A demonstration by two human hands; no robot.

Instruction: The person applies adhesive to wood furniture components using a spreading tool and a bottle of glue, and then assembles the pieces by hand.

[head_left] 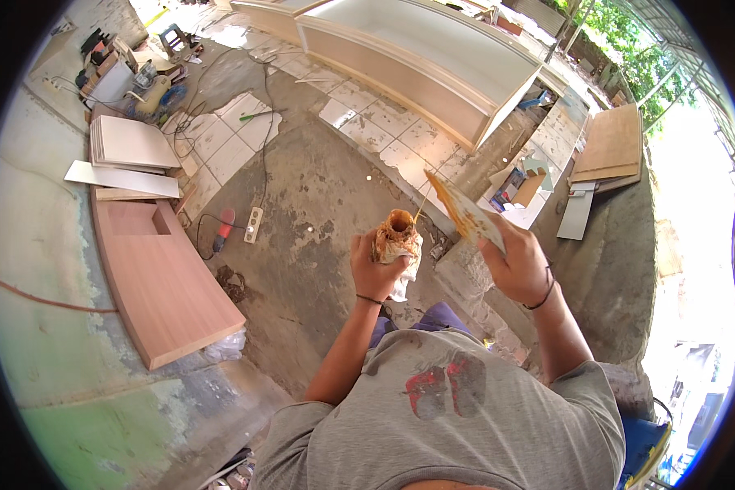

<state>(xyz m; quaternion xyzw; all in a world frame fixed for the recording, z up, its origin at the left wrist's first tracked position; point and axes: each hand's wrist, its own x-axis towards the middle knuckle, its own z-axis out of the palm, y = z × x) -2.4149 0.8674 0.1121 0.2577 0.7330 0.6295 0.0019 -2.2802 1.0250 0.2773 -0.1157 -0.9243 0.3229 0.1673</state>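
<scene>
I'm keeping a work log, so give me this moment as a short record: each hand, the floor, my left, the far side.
Left hand: grips an open-topped container, amber-brown residue around its mouth
Right hand: holds a flat pale tool smeared with similar residue
Floor: red power tool beside a white power strip
To the left: wood-grain panel; stacked boards beyond it
Far side: long framed cabinet

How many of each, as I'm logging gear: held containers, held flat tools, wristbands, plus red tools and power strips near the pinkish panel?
Held container: 1
Held flat tool: 1
Wristbands: 2
Red tool: 1
Power strip: 1
Total: 6
</scene>
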